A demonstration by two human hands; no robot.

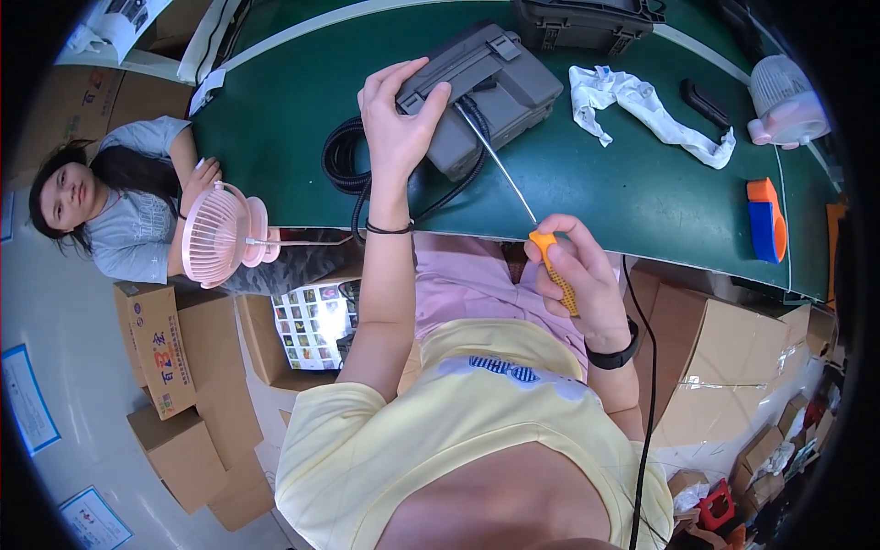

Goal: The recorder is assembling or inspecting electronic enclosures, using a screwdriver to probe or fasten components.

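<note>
The left hand rests spread on the grey box on the green surface; it looks rigid, fairly heavy, best steadied by its edges. The right hand grips clenched around the orange screwdriver, shaft tip at the box. Brown cartons with coloured labels lie below-left of that grip.

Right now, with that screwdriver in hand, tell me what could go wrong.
The long screwdriver is gripped by the right hand only at its orange handle, with the tip far off at the grey case; it could slip sideways towards the left hand resting on that case. The black coiled cable beside the case hangs over the table edge and could snag.
</note>
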